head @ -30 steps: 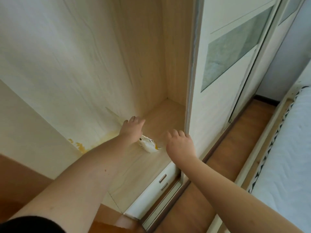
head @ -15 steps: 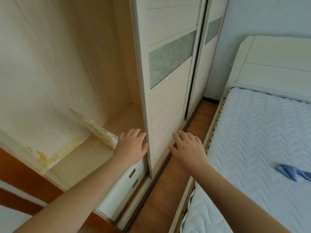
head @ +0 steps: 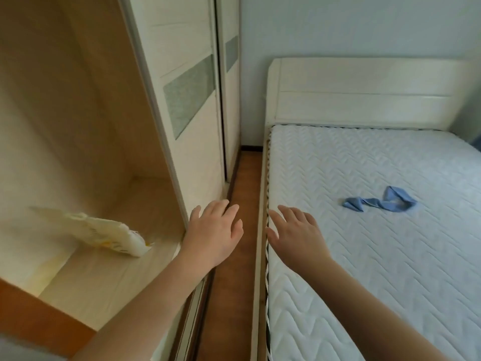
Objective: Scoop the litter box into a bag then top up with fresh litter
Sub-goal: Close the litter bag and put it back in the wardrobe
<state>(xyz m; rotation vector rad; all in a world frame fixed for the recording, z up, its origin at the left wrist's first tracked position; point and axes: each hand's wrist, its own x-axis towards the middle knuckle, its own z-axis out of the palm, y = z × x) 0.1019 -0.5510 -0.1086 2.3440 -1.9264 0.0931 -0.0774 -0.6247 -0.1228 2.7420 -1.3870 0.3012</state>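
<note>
Both the left hand (head: 216,234) and the right hand (head: 296,234) hang wide and empty above the brown wooden floor strip (head: 234,230), and, since no litter box, bag or scoop is visible, the search may waste time.

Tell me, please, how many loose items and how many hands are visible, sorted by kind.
Hands: 2, the left hand and the right hand, both open and empty
Blue cloth strips on the mattress: 1
Pale crumpled bags on the wardrobe shelf: 1
Total: 4
</note>
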